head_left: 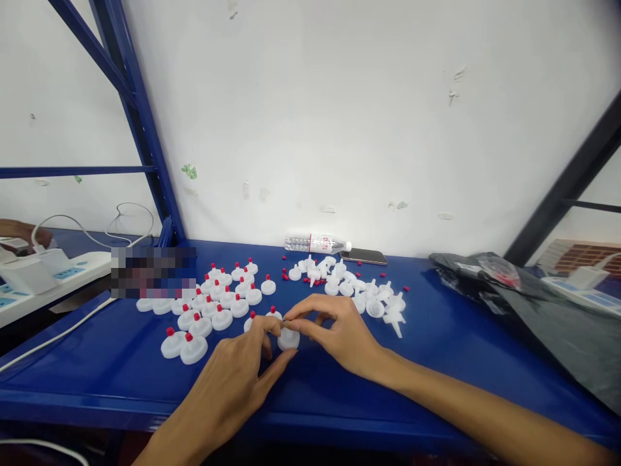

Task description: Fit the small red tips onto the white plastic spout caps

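My left hand (237, 367) grips a round white nozzle cap (289, 341) between thumb and fingers, low over the front of the blue table. At the top of this cap, the thumb and index finger of my right hand (343, 333) are pinched together. Whatever lies in that pinch is hidden by the fingertips. Just behind my hands stand two white caps with red tips (273, 312), partly covered. Many more red-tipped white caps (222, 317) stand upright to the left. A loose pile of white nozzle caps without red tips (374, 306) lies to the right, with small red tips (285, 275) scattered around it.
Along the wall lie a clear plastic bottle (320, 244) and a phone (369, 257). Black plastic bags (528, 317) cover the right side. A power strip (72, 272) with white cables is at left, near another person's hand (26, 230). Blue rack posts (140, 116) rise behind.
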A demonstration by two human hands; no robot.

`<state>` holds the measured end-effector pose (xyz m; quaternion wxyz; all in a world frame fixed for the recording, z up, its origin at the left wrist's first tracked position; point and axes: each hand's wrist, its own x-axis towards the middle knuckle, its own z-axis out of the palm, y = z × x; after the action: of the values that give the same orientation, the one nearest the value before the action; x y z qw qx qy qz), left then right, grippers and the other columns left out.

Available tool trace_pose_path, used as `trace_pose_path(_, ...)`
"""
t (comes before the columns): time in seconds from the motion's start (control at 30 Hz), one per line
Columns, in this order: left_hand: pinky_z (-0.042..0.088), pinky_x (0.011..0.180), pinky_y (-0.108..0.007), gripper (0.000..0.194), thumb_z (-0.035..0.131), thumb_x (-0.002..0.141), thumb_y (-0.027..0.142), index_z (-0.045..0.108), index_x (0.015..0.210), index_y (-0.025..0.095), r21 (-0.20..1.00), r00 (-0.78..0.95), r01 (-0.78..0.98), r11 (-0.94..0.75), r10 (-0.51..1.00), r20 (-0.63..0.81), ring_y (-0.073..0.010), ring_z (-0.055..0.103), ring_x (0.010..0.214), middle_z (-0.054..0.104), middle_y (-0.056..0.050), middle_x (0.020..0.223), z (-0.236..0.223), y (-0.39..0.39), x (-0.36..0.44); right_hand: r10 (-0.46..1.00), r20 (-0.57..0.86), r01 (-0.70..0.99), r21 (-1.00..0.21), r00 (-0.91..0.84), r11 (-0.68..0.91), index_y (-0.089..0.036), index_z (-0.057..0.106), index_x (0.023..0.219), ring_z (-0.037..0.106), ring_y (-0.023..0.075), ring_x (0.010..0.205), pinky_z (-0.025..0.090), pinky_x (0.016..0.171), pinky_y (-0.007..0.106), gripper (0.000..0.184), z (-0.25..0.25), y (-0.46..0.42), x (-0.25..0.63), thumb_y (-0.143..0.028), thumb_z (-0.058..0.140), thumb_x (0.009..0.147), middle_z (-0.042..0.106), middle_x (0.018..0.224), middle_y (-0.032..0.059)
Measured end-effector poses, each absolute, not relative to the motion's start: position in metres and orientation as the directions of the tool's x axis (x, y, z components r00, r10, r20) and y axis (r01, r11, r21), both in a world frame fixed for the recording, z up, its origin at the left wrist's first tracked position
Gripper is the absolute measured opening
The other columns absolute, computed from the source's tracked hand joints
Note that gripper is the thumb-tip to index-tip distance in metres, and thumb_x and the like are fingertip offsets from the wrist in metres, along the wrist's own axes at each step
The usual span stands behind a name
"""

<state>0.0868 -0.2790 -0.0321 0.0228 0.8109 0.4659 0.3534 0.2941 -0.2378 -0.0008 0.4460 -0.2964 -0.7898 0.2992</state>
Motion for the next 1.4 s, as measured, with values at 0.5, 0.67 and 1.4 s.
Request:
trace_pose_path(0.5,0.039,0.046,-0.024,0.021,0.054,0.103,0.040,0.047,0.120,0.029,0.235,0.308,0.781,-0.579,0.684,0.662,-0.0133,0.055,0.038,0.061,0.010,0.068,-0.029,-0.281,0.087,0.749,0.504,0.145,-0.780,-0.430,0.609,-0.026,0.084,0.095,0.075,0.0180,0.083,0.058,0.073,0.028,0.011,0.002,-0.231,0.293,-0.021,0.079,0.086,0.082,0.092,0.0003)
trace_pose_path(0.67,0.042,0.048,-0.026,0.005,0.052,0.103,0.029,0.054,0.105,0.026,0.164,0.386,0.749,-0.642,0.623,0.680,-0.0144,0.064,0.052,0.067,0.003,0.081,-0.026,-0.284,0.087,0.803,0.539,0.268,-0.758,-0.253,0.594,-0.024,0.084,0.093,0.076,0.0219,0.085,0.057,0.075,0.032,0.009,-0.006,-0.208,0.305,-0.025,0.081,0.085,0.082,0.093,0.0028)
trace_pose_path(1.4,0.053,0.107,-0.048,0.026,0.050,0.102,0.026,0.065,0.123,0.025,0.180,0.544,0.701,-0.690,0.681,0.489,-0.0290,0.059,0.129,0.063,-0.010,0.134,-0.025,-0.280,0.088,0.609,0.359,0.333,-0.590,-0.708,0.736,-0.028,0.037,0.160,0.059,0.0211,0.128,0.044,0.112,0.043,0.064,-0.017,-0.208,0.299,-0.007,0.042,0.100,0.062,0.146,0.0052)
